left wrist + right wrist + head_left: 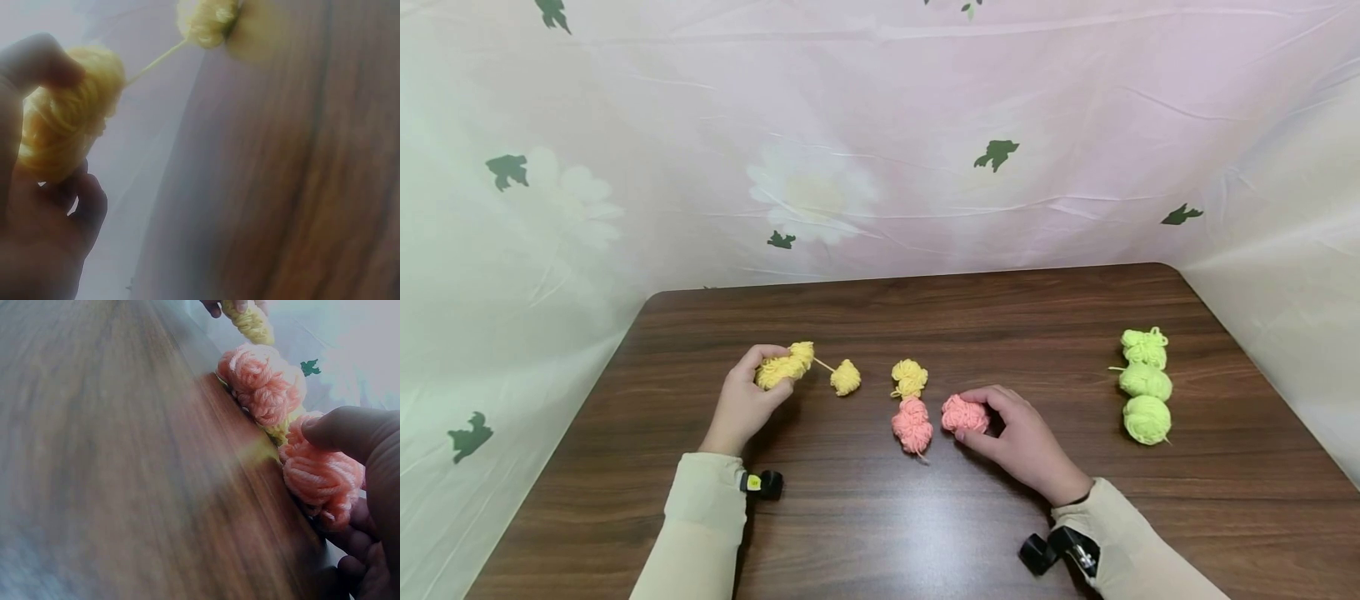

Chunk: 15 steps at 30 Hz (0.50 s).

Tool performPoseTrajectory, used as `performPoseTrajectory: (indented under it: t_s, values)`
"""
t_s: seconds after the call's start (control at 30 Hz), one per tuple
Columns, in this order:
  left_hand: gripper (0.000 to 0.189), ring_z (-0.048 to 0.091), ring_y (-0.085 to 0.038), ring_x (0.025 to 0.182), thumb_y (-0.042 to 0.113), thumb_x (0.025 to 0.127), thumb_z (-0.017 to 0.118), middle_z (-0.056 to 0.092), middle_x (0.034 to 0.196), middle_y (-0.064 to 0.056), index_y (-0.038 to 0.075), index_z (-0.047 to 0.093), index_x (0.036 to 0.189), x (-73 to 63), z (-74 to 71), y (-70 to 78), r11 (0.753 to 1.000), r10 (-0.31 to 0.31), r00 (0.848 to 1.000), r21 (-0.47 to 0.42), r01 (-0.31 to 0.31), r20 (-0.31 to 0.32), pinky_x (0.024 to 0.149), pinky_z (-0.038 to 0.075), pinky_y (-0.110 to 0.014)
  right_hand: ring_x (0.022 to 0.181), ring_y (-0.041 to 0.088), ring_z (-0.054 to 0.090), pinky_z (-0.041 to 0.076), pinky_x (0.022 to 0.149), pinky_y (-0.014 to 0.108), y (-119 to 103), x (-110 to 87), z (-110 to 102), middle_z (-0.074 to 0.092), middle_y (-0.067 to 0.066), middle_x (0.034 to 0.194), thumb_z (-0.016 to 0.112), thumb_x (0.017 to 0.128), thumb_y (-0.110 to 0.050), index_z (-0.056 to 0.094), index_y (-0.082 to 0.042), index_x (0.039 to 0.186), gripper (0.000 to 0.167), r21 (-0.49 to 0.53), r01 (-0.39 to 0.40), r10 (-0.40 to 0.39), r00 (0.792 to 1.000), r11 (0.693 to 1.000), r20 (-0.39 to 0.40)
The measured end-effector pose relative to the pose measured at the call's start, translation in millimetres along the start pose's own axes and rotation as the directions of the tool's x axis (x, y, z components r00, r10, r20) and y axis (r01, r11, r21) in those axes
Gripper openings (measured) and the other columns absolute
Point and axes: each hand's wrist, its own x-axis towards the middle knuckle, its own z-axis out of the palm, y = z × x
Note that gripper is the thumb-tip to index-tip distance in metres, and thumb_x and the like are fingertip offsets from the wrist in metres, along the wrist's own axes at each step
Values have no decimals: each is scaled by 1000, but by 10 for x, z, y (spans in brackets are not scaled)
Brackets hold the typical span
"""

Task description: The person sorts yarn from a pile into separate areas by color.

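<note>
Between thumb and fingers, my left hand point(747, 402) holds a yellow yarn ball point(786, 367) above the table's left half. A strand runs from it to a smaller yellow yarn ball point(846, 377) on its right, and the left wrist view shows this strand stretched straight. My right hand point(1021, 437) grips a pink yarn ball point(964, 414) from its right side, low over the tabletop. Just left of that lies another pink yarn ball point(912, 425), with a yellow yarn ball point(910, 378) directly behind it. In the right wrist view the thumb presses on the gripped pink ball point(322, 472).
Several light green yarn balls point(1146, 381) stand in a column on the right part of the brown wooden table point(865, 525). A pale cloth point(880, 108) with leaf and flower prints hangs behind and at both sides. Each wrist carries a black camera.
</note>
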Motion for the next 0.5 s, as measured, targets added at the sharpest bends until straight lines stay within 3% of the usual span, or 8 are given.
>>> performPoseTrajectory:
  t_s: [0.27,0.5]
  values:
    - [37,56,-24,94,5,87,72,62,124,-14,12,63,122,4,-100,-89,997,-67,998,27,68,-19,76,48,-26,111,17,60,45,94,40,14,1,6,68,-6,111,86,79,-19,70,-16,116,40,6,9,-9,1000,1000,-5]
    - [38,56,-24,100,8,90,72,60,127,-16,9,60,126,5,-194,-169,995,-83,996,53,85,-34,78,47,-21,111,17,60,46,94,41,10,1,5,68,-6,111,86,79,-19,70,-16,116,40,5,4,-4,1000,1000,-6]
